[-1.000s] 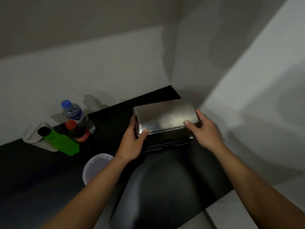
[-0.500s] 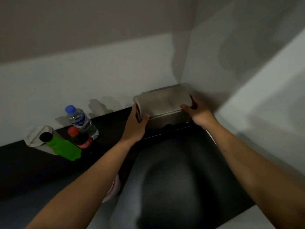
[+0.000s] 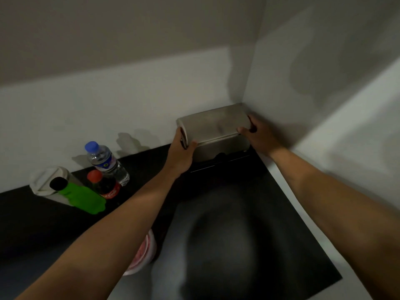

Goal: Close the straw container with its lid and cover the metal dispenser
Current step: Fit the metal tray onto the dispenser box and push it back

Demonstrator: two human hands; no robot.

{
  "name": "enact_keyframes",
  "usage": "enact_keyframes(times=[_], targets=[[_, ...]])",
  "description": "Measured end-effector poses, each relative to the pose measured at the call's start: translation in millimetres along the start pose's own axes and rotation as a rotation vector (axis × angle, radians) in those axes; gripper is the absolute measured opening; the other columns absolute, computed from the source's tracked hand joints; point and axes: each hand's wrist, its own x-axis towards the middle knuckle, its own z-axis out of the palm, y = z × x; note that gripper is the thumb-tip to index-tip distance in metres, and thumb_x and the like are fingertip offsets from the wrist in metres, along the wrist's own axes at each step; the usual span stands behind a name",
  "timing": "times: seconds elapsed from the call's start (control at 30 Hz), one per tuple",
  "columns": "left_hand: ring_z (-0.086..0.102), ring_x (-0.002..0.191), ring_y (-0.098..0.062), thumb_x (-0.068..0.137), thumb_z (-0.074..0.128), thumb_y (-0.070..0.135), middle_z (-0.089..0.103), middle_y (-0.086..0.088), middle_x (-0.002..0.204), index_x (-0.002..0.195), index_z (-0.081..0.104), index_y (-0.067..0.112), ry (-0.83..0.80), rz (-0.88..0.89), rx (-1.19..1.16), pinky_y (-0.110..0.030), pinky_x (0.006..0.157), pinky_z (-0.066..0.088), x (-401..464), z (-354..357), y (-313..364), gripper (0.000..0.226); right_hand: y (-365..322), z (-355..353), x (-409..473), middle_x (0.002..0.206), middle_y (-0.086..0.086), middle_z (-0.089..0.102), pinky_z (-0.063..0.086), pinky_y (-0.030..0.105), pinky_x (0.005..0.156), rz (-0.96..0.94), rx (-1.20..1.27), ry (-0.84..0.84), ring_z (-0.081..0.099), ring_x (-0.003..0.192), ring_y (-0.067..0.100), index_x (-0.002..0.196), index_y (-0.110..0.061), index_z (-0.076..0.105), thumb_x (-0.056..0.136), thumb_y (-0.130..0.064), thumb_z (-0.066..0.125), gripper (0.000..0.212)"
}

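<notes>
I see the brushed-metal, box-shaped dispenser (image 3: 213, 132) sitting at the far right end of the black counter (image 3: 270, 202), tucked into the corner where the two pale walls meet. My left hand (image 3: 180, 155) has its grip closed on the dispenser's left end, thumb on the front face and fingers wrapped behind the edge. My right hand (image 3: 258, 136) has its grip clamped on the right end, thumb over the front lip, fingers curled along the side next to the wall. So the dispenser lies squarely between both grips, held at its two short ends.

The round translucent container with pinkish contents (image 3: 144, 254) sits near the counter's front edge, mostly hidden under my left forearm; whether a lid is on it I cannot tell. Further left stand a clear water bottle with a blue cap (image 3: 106, 162), a dark cola bottle with a red cap (image 3: 106, 186) and a green bottle with a black cap (image 3: 80, 195).
</notes>
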Motion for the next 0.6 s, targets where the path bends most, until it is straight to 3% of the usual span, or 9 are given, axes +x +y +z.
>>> enact_keyframes(times=[0.13,0.3,0.37,0.43,0.5,0.6], targets=[[0.047,0.142,-0.017,0.104,0.063,0.021,0.046,-0.006,0.160,0.164,0.024,0.011,0.004,0.006,-0.001,-0.009,0.101,0.034,4.3,0.4,-1.9,0.072,0.7,-0.3,3.0,0.135,0.015,0.069,0.052,0.040,0.109,-0.008,-0.001,-0.001,0.067,0.124,0.028,0.144,-0.004,0.055,0.100,-0.013,0.068,0.047],[0.045,0.144,-0.018,0.105,0.062,0.021,0.045,-0.005,0.161,0.165,0.022,0.012,-0.009,0.009,-0.012,-0.017,0.110,0.034,4.6,-0.6,-1.3,0.072,1.6,0.6,3.8,0.134,0.014,0.070,0.055,0.028,0.101,-0.007,-0.001,0.004,0.067,0.121,0.026,0.145,-0.005,0.055,0.100,-0.013,0.068,0.048],[0.047,0.139,-0.014,0.105,0.061,0.019,0.046,-0.001,0.158,0.164,0.024,0.012,-0.012,0.012,-0.015,-0.005,0.101,0.036,4.0,-1.4,-1.0,0.070,-0.1,1.2,2.6,0.134,0.014,0.070,0.054,0.016,0.094,-0.009,0.003,0.011,0.068,0.120,0.024,0.145,-0.005,0.055,0.100,-0.013,0.068,0.048],[0.045,0.134,-0.008,0.105,0.061,0.018,0.045,0.007,0.151,0.164,0.023,0.012,-0.012,0.019,-0.017,0.008,0.087,0.034,3.4,-1.4,-0.7,0.069,-1.4,1.6,1.3,0.134,0.015,0.069,0.054,0.023,0.098,-0.007,0.009,0.018,0.067,0.122,0.026,0.144,-0.004,0.055,0.100,-0.012,0.068,0.047],[0.043,0.133,-0.007,0.106,0.061,0.018,0.045,0.006,0.149,0.164,0.021,0.011,-0.015,0.014,-0.022,0.011,0.083,0.031,3.6,-1.9,0.1,0.071,-3.4,1.7,0.0,0.135,0.017,0.069,0.053,0.029,0.101,-0.002,0.012,0.010,0.066,0.123,0.029,0.144,-0.002,0.055,0.100,-0.011,0.067,0.046],[0.044,0.132,-0.007,0.106,0.060,0.018,0.044,0.010,0.143,0.164,0.020,0.012,-0.016,0.013,-0.026,0.011,0.082,0.032,3.3,-2.7,1.3,0.071,-7.7,2.4,-3.2,0.135,0.018,0.068,0.053,0.018,0.094,0.002,0.002,0.017,0.066,0.124,0.030,0.144,0.000,0.055,0.101,-0.010,0.066,0.046]])
